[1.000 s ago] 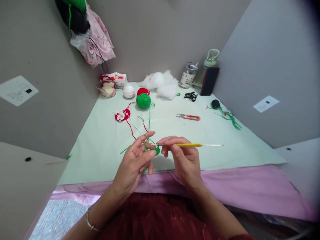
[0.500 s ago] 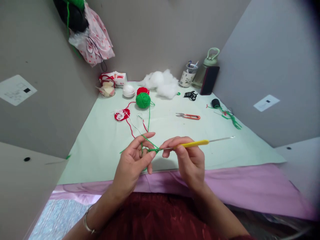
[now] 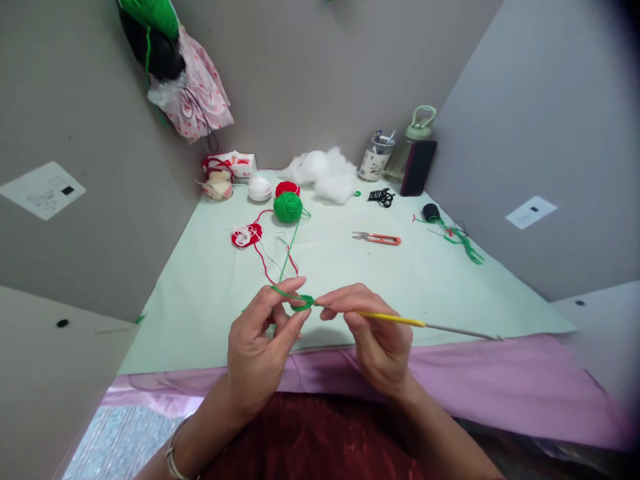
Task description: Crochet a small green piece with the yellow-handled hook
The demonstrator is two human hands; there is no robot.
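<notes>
My left hand (image 3: 263, 337) pinches a small green crochet piece (image 3: 303, 304) between thumb and fingers, with green yarn running over the raised index finger. That yarn leads back to a green yarn ball (image 3: 288, 207) on the table. In my right hand (image 3: 377, 337) is a crochet hook with a yellow handle (image 3: 393, 319). Its near tip meets the right edge of the green piece; the other metal end points right and slightly down. Fingers partly hide the hook's thin shaft. Red and white strands lie just beyond my left hand.
Orange-handled thread snips (image 3: 377, 238) lie right of centre. Behind are white stuffing (image 3: 327, 175), a black claw clip (image 3: 381, 197), a pen cup (image 3: 375, 159), a bottle (image 3: 421, 124) and a phone (image 3: 419, 168). A red piece with white yarn (image 3: 247, 235) lies left; partitions enclose the table (image 3: 200, 320).
The hook has tilted, its far end swinging down and to the right. The green piece has turned to show its rounded shape, and the left fingers have shifted. The whole view has moved slightly.
</notes>
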